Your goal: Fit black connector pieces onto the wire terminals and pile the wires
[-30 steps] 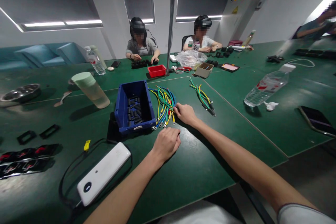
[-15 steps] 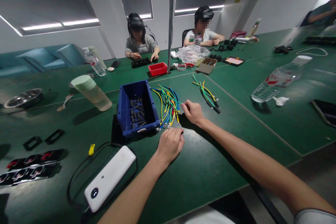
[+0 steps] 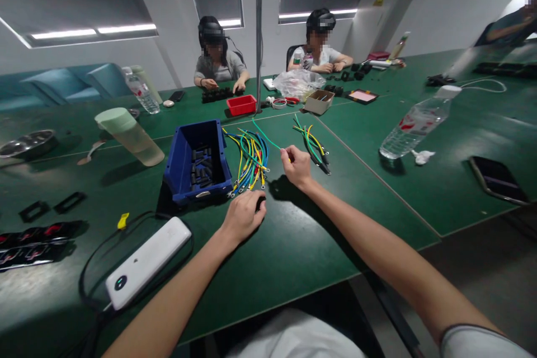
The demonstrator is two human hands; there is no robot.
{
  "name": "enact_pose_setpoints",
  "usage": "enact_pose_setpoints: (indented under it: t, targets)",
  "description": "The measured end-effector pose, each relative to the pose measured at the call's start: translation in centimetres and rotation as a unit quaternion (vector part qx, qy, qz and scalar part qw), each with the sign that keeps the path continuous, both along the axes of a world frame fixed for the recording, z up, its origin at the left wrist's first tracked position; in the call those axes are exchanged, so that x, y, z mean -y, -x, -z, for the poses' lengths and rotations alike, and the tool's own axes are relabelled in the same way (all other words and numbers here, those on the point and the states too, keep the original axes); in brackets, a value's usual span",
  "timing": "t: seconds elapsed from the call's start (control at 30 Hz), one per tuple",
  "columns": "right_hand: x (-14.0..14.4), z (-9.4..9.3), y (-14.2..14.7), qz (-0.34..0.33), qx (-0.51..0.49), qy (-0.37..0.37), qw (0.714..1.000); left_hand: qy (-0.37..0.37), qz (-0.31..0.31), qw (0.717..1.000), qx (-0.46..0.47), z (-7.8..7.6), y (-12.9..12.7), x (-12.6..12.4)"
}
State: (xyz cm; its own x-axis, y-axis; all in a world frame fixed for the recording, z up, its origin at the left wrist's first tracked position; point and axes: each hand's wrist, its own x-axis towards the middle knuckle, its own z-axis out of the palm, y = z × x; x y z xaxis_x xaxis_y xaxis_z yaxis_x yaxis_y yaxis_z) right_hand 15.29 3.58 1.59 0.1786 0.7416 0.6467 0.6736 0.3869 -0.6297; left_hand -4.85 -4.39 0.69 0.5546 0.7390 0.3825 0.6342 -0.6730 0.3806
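The right hand (image 3: 297, 166) pinches a green wire (image 3: 265, 136), now singled out from the bundle (image 3: 251, 159) at its nine o'clock. The left hand (image 3: 242, 215) curls half-closed, contents unclear.

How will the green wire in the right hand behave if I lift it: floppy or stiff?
Probably springy: the green wire extends from the right hand in a shallow curve. It should flex readily, since similar wires in the bundle lie bent. Likely light, being so thin.
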Motion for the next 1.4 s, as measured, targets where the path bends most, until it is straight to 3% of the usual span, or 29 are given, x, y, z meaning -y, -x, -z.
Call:
enact_pose_setpoints:
  t: [0.17, 0.37, 1.0, 1.4]
  targets:
    - [-0.1, 0.9, -0.1, -0.007, -0.017, -0.015, 1.0, -0.006, -0.003, 1.0, 0.0, 0.4, -0.1, 0.0]
    - [-0.6, 1.7, -0.1, -0.012, -0.027, 0.023, 0.999, -0.014, -0.003, 1.0, -0.012, 0.6, -0.2, -0.2]
    - [-1.2, 1.7, -0.2, -0.004, -0.065, 0.054, 0.996, -0.006, -0.004, 1.0, -0.009, 0.5, -0.1, -0.2]
    - [2.9, 2.3, -0.8, -0.054, -0.198, 0.102, 0.973, -0.015, 0.005, 1.0, -0.011, 0.6, 0.0, -0.1]
